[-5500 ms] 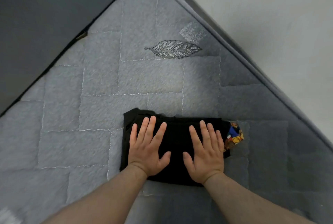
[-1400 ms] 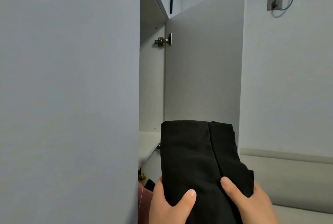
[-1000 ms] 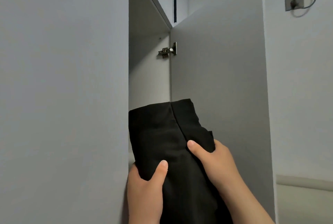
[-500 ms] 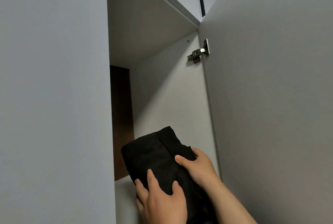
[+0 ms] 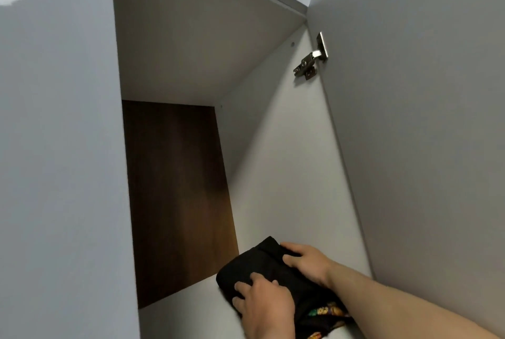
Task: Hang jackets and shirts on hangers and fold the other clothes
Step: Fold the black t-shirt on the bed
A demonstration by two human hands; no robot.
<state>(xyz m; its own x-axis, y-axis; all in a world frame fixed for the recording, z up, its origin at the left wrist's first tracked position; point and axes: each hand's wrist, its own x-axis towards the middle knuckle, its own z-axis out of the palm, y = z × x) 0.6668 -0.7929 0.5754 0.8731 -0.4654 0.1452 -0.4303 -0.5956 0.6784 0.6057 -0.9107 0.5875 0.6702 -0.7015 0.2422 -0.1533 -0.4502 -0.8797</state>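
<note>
Head view: pale wardrobe compartment point(image 5: 273, 174), dark wood back panel point(image 5: 177, 196), door point(image 5: 423, 120) swung open on the right, hinge point(image 5: 310, 61) up high. I log the folded black garment point(image 5: 262, 265) lying on the shelf point(image 5: 191, 308) near the right wall. Left hand point(image 5: 265, 303) rests on its near-left edge, fingers curled onto the cloth; right hand point(image 5: 306, 259) presses its top right, fingers bent over the fold. Long axis runs from the hands diagonally inward toward the back panel. Both hands sit behind it; a push would go forward. Printed patch shows by the right wrist.
</note>
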